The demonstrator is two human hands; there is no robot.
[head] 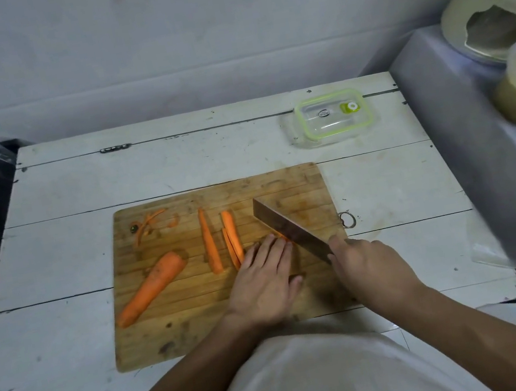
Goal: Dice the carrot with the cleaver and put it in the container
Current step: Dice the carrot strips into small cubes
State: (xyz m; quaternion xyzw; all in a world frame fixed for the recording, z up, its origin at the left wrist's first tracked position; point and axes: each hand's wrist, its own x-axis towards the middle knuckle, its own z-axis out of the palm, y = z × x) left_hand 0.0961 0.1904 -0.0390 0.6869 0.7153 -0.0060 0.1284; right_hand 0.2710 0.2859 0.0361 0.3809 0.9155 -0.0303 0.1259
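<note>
cleaver (290,231) in right hand (369,265), gripped at the handle, blade on a carrot piece (283,237) under the flat left hand (265,283). board (200,308) holds carrot half (152,288) left, strips (223,241) mid. lidded container (332,116) far right.

Our left hand (264,283) lies palm-down, fingers straight and close together, fingertips pressing forward, thumb tucked toward the right. Our right hand (371,266) is curled in a grip, index finger seemingly extended forward, though that is hard to judge. Both bare forearms angle inward.
</note>
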